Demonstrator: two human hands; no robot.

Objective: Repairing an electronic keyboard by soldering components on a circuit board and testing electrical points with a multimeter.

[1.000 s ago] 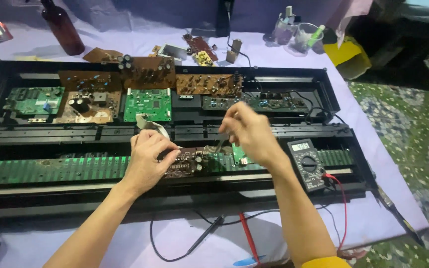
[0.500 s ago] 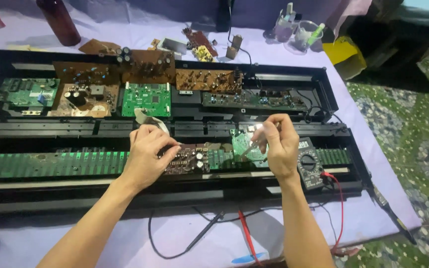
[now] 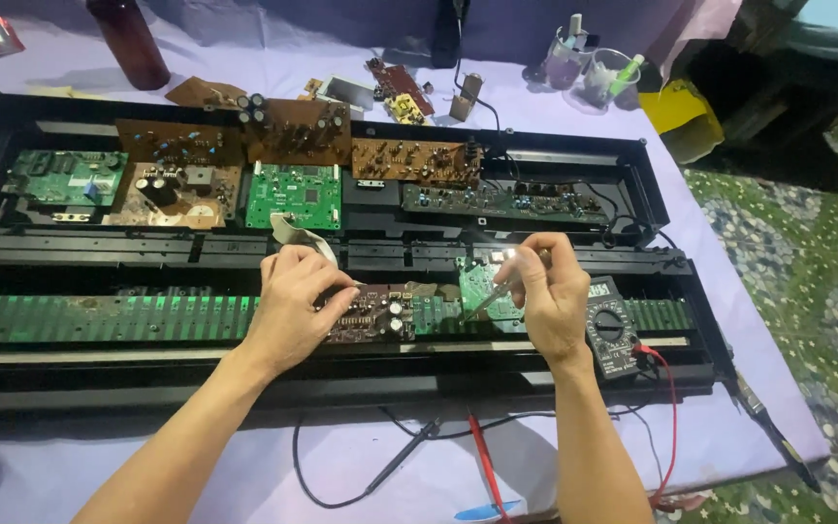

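My left hand [image 3: 293,306] rests fingers-down on the small dark brown circuit board studded with silver capacitors [image 3: 369,312], pinching its left edge, while my right hand [image 3: 550,296] is closed around a thin metal-tipped tool [image 3: 499,288] whose point touches the small green circuit board [image 3: 482,288] just beside the brown one. Both boards sit loose on the long green strip of key contacts [image 3: 99,316] inside the open black keyboard chassis [image 3: 632,165]. I judge the brown board light, stiff and fragile, best held by its bare edges, away from the solder and components. A black multimeter with a yellow dial [image 3: 613,325] lies touching my right wrist, its red lead [image 3: 669,408] trailing toward me. Farther off, brown and green boards [image 3: 293,194] line the chassis, and a dark red bottle [image 3: 128,44] stands on the lilac cloth [image 3: 244,68].
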